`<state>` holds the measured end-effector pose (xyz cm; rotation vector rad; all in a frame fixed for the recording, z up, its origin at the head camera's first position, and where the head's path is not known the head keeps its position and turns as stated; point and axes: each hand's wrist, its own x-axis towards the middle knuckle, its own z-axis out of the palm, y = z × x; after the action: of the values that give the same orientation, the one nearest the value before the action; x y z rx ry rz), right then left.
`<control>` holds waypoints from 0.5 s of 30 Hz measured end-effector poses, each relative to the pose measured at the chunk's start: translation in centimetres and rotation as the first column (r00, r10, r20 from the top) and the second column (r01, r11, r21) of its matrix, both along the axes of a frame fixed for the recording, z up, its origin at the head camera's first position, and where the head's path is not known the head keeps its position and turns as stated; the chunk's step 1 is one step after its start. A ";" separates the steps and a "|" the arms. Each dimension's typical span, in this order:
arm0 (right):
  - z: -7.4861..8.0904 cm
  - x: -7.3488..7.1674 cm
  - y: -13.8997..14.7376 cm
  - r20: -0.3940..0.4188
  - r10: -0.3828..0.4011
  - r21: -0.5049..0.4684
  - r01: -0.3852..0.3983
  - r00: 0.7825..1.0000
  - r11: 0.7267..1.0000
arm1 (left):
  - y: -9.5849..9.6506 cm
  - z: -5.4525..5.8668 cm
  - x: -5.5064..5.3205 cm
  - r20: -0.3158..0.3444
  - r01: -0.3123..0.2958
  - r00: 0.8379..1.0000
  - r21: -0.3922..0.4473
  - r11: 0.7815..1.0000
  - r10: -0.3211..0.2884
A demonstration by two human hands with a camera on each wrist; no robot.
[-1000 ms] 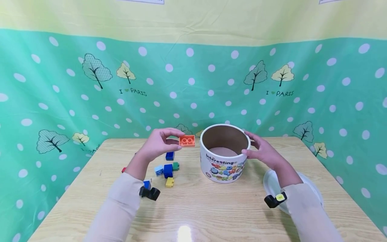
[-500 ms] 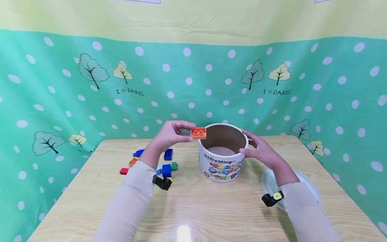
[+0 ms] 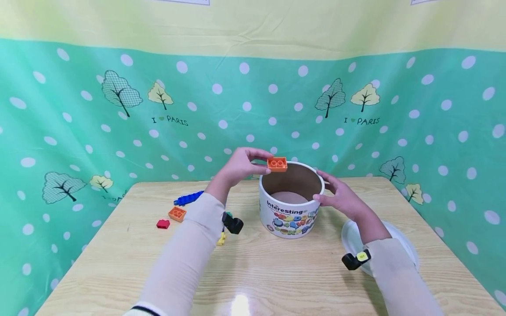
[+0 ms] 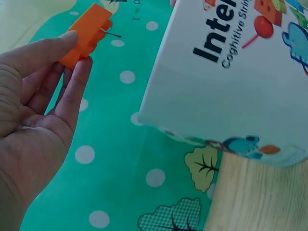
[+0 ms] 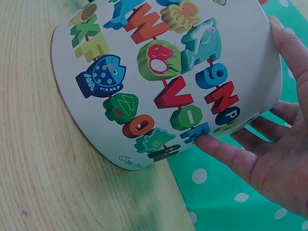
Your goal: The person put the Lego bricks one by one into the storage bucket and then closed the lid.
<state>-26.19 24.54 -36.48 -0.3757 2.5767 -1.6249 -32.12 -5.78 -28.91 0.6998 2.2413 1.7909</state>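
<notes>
My left hand [image 3: 242, 167] pinches an orange toy building block [image 3: 277, 164] between thumb and fingers, over the left back part of a white round bucket's rim. The block's hollow underside faces the head camera. In the left wrist view, the orange block [image 4: 87, 34] shows its studs to the right, apart from the bucket wall [image 4: 192, 96]. The bucket [image 3: 290, 221] stands upright with its top open and a printed front; its visible floor looks bare. My right hand [image 3: 343, 199] holds its right side, thumb and fingers spread around the wall near the rim.
On the table's left lie a red block [image 3: 163, 224], another orange block [image 3: 177, 213], a long blue piece [image 3: 188, 198] and a yellow block [image 3: 221, 239], with other pieces hidden behind my left arm. A white round lid [image 3: 353, 235] lies under my right forearm. A patterned curtain [image 3: 253, 105] hangs behind.
My left hand has carried the orange block right and upward, from beside the bucket to over its rim. The right hand keeps its hold on the bucket.
</notes>
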 end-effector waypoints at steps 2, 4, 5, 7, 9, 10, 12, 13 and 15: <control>0.0 0.0 -0.1 -0.002 0.000 0.001 0.000 1.000 1.000 | 0.4 0.2 -0.2 -0.002 -0.013 1.000 -0.013 1.000 0.013; 0.0 -0.1 -0.1 -0.006 0.002 0.000 -0.002 1.000 1.000 | 0.8 0.3 -0.4 -0.005 -0.026 1.000 -0.035 0.999 0.026; 0.0 0.0 -0.1 -0.007 0.002 0.002 -0.002 1.000 1.000 | 0.9 0.3 -0.5 -0.010 -0.033 0.999 -0.047 0.998 0.032; 0.0 0.0 -0.2 -0.008 0.001 0.009 -0.001 1.000 1.000 | 1.3 0.3 -0.8 -0.024 -0.044 0.999 -0.070 0.997 0.042; 0.0 0.0 -0.1 -0.008 -0.002 0.013 0.002 1.000 1.000 | 1.6 0.2 -1.1 -0.031 -0.050 0.998 -0.093 0.994 0.047; 0.0 0.0 -0.1 -0.009 -0.002 0.016 0.002 1.000 1.000 | 1.8 0.1 -1.3 -0.032 -0.053 0.998 -0.100 0.994 0.050; -0.1 0.0 -0.1 -0.010 -0.003 0.019 0.003 1.000 1.000 | 2.1 0.0 -1.6 -0.036 -0.057 0.998 -0.112 0.992 0.053; -0.1 0.0 -0.1 -0.011 -0.002 0.019 0.003 1.000 1.000 | 2.2 -0.1 -1.8 -0.036 -0.058 0.998 -0.117 0.991 0.054; -0.2 0.0 0.0 -0.014 0.000 0.013 0.000 1.000 1.000 | 2.5 -0.4 -2.1 -0.034 -0.059 0.998 -0.126 0.990 0.055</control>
<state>-26.23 24.55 -36.69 -0.3868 2.5958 -1.6108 -34.18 -3.30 -29.26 0.6495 2.3933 1.6548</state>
